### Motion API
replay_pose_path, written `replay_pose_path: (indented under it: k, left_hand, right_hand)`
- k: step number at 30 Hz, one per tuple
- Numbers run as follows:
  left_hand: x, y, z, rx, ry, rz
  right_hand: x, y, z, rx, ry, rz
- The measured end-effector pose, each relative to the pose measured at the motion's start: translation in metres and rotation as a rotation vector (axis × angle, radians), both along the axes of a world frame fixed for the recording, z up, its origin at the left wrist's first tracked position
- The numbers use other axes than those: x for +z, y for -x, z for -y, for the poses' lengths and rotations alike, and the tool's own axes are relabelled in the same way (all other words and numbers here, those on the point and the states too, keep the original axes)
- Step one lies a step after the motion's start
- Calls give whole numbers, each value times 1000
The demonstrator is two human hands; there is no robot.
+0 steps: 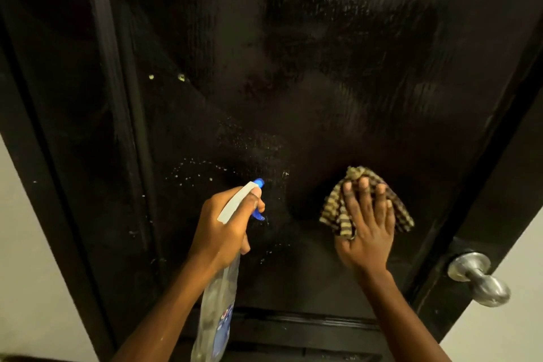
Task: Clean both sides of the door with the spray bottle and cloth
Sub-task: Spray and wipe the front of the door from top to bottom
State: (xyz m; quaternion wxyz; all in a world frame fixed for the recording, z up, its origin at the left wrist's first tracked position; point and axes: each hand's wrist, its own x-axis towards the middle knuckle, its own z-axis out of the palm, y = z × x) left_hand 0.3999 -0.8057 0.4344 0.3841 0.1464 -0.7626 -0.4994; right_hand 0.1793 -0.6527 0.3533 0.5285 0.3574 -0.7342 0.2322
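Now we grip the spray bottle in our left hand, fingers curled round its neck, nozzle close to the black door among fine droplets. Our right hand presses the checked cloth flat on the door, fingers straight and nearly together, left of the metal knob.

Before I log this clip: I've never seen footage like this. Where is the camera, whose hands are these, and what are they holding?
There is no machine here. The single picture comes from a camera worn on a person's head, looking down at their own bare hands. The left hand grips a spray bottle, nozzle towards the dark door, where droplets show. The right hand presses a checked cloth flat against the door. A metal knob sits at the right.
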Motion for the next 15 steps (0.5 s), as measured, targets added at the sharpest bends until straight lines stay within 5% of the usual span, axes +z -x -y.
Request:
replay_pose_path:
  k: [6,15]
  left_hand:
    - [-4,-15,12,68,-18,-20]
    - [2,-34,39,151,-15,-139]
  right_hand:
    - [97,-42,57,44,317,219]
    - [0,-67,88,119,-327,-112]
